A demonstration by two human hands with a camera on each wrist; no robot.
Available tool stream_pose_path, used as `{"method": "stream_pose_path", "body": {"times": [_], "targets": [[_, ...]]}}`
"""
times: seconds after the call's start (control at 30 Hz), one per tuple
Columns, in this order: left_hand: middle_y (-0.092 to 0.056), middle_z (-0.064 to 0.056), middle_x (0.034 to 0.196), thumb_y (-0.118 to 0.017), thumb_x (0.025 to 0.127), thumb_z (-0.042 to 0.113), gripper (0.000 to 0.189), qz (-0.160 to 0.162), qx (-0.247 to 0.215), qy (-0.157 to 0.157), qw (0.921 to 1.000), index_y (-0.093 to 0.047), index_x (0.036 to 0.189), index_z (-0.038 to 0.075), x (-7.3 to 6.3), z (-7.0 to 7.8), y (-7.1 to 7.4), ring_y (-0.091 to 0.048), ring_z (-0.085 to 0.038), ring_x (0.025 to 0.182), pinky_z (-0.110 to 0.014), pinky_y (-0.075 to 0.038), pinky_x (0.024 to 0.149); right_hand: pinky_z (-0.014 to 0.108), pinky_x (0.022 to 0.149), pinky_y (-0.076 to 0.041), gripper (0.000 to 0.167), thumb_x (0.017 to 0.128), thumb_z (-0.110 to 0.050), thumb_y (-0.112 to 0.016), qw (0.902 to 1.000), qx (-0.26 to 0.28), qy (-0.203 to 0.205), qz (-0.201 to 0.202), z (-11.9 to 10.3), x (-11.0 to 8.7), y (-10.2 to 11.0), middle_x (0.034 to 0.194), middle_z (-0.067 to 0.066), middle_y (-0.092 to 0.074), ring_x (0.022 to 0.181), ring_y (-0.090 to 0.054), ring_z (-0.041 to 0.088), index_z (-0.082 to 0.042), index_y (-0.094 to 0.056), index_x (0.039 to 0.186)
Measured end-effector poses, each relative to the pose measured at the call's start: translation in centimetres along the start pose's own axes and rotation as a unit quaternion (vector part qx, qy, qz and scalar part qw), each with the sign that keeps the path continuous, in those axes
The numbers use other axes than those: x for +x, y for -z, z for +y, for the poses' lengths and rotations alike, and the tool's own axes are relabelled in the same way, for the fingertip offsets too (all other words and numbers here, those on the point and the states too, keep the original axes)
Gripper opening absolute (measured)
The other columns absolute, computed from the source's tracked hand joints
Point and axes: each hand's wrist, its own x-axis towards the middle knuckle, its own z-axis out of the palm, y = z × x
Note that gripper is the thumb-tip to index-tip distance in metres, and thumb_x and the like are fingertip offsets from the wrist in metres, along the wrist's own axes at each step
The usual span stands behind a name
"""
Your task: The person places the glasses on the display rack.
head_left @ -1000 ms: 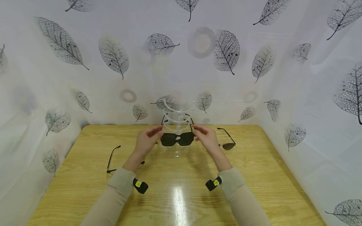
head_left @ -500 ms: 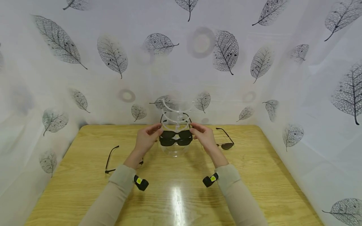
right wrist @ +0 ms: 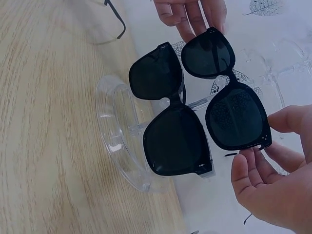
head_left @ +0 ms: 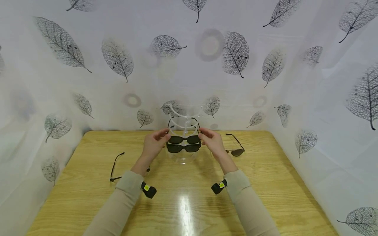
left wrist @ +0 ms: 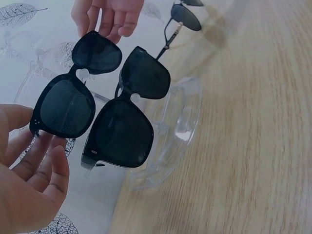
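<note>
In the head view, my left hand and right hand pinch the two sides of a pair of black sunglasses. This pair faces me, level, at a clear tiered glasses stand. A second pair of black sunglasses sits just below it on the stand. From the left wrist view, my thumb and fingers hold a front corner of the upper sunglasses. My right thumb and fingers grip the opposite corner in the right wrist view. Whether the upper pair rests on the stand, I cannot tell.
Another pair of glasses lies on the wooden table at left, partly behind my left wrist. Sunglasses with a thin frame lie at right, partly hidden by my right hand. A leaf-printed curtain hangs behind and along both sides.
The held sunglasses have moved up from in front of the lower pair, so both pairs now show one above the other. In the last half second, hands and glasses barely moved.
</note>
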Motion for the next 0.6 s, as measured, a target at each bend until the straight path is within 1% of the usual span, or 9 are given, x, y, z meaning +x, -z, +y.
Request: {"method": "stream_pose_path", "body": {"times": [0.17, 0.23, 0.37, 0.6], "targets": [[-0.073, -0.028, 0.123, -0.073, 0.099, 0.011, 0.036, -0.005, 0.002, -0.002, 1.0000, -0.071, 0.133, -0.001, 0.07, -0.23, -0.06, -0.063, 0.007, 0.074, -0.015, -0.052, 0.063, 0.047, 0.094, -0.058, 0.043, 0.103, -0.014, -0.066, 1.0000, -0.001, -0.001, -0.006, 0.06, -0.01, -0.02, 0.142, 0.019, -0.066, 0.096, -0.064, 0.004, -0.002, -0.064, 0.144], [-0.073, -0.029, 0.123, -0.073, 0.099, 0.010, 0.036, -0.004, 0.002, -0.003, 1.0000, -0.071, 0.133, -0.002, 0.09, -0.27, -0.08, -0.062, 0.007, 0.074, -0.015, -0.052, 0.063, 0.050, 0.096, -0.057, 0.043, 0.103, -0.014, -0.066, 1.0000, -0.002, -0.002, -0.008, 0.09, -0.02, -0.01, 0.143, 0.018, -0.065, 0.097, -0.064, 0.005, -0.003, -0.064, 0.144], [-0.073, -0.028, 0.123, -0.073, 0.099, 0.011, 0.036, -0.003, 0.005, -0.001, 1.0000, -0.071, 0.133, -0.001, 0.08, -0.22, -0.09, -0.062, 0.007, 0.073, -0.015, -0.051, 0.062, 0.048, 0.094, -0.058, 0.042, 0.103, -0.015, -0.066, 1.0000, -0.004, -0.002, -0.009, 0.11, -0.06, -0.01, 0.144, 0.018, -0.065, 0.098, -0.063, 0.006, -0.004, -0.064, 0.144], [-0.074, -0.027, 0.122, -0.073, 0.100, 0.011, 0.035, -0.002, 0.013, -0.001, 0.9999, -0.071, 0.133, 0.000, 0.16, -0.20, -0.08, -0.062, 0.007, 0.074, -0.014, -0.051, 0.063, 0.040, 0.090, -0.060, 0.043, 0.103, -0.014, -0.066, 0.9999, -0.008, 0.004, -0.005, 0.14, 0.04, -0.05, 0.144, 0.021, -0.065, 0.098, -0.064, 0.006, -0.001, -0.063, 0.144]]}}
